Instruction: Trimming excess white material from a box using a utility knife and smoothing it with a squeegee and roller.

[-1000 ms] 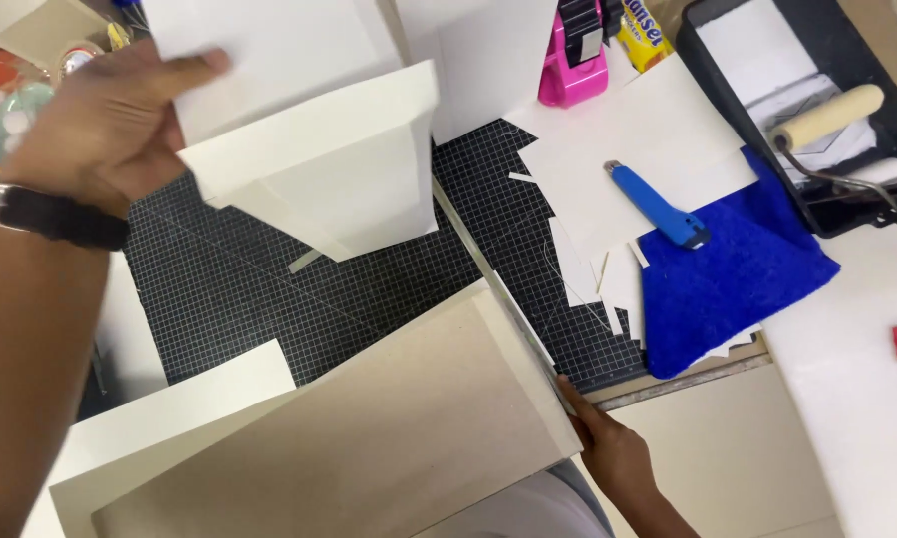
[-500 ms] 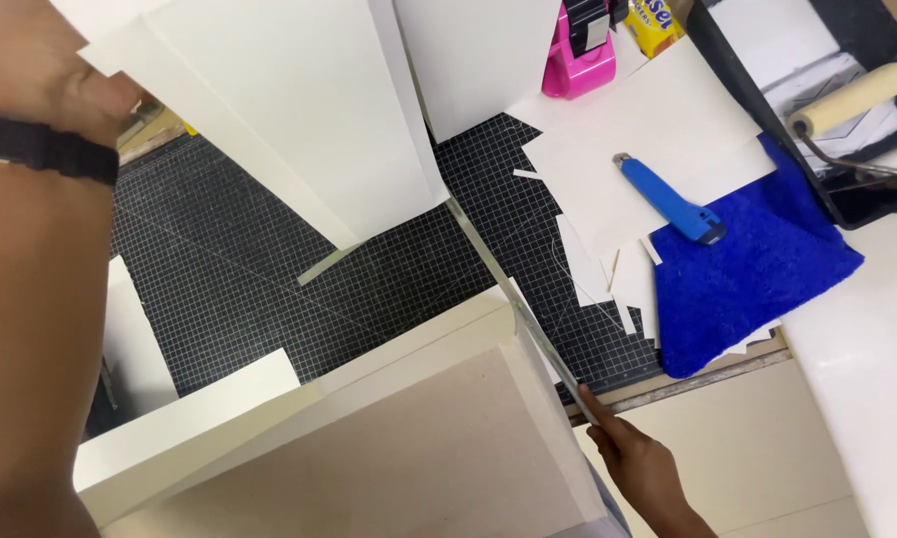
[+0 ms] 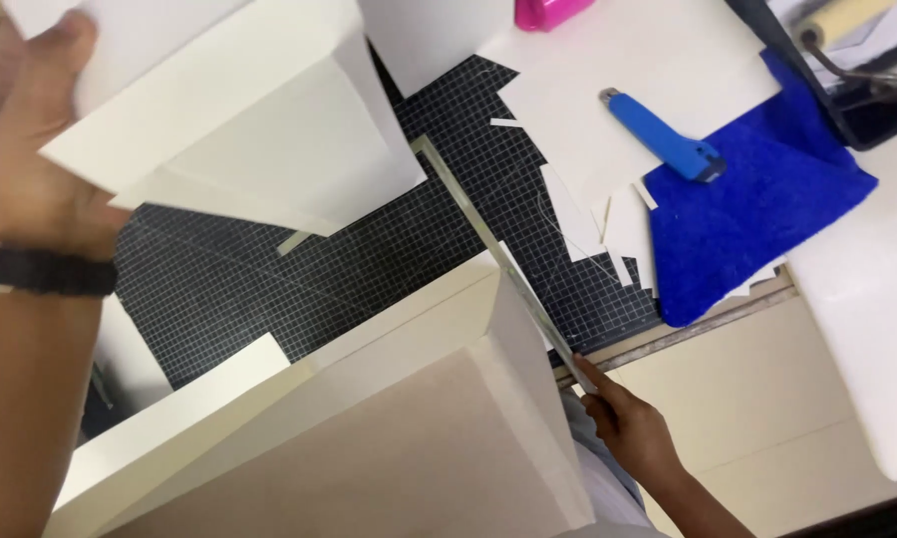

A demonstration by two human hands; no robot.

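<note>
While the left hand (image 3: 30, 139) is raised at the upper left, its thumb and fingers are closed on a stack of white boards (image 3: 239, 120), which it holds tilted above the black gridded cutting mat (image 3: 369, 269). A dark watch strap (image 3: 45, 271) sits on that wrist.

The right hand (image 3: 628, 428) lies at the lower middle, fingers curled and gripping the near end of a long metal ruler (image 3: 498, 259). The ruler runs diagonally across the mat, from the hand up toward the lifted boards.

A large cream board piece (image 3: 389, 438) fills the lower foreground (folded or box-like, which cannot be told), its edge just beside the ruler. Another white board strip (image 3: 189, 408) lies at its left side.

Further items on the work surface:
- White sheet (image 3: 618, 80), upper middle, partly over the mat, with narrow paper offcuts (image 3: 618, 229) along its lower edge.
- Blue-handled knife (image 3: 663, 136), lying on the white sheet, its tip touching the blue cloth.
- Blue cloth (image 3: 757, 219), right of the mat, spread flat.
- Pink object (image 3: 553, 10), top edge, mostly cut off.
- Roller with cream sleeve (image 3: 847, 20), upper right corner, in a dark tray (image 3: 867, 110).
</note>
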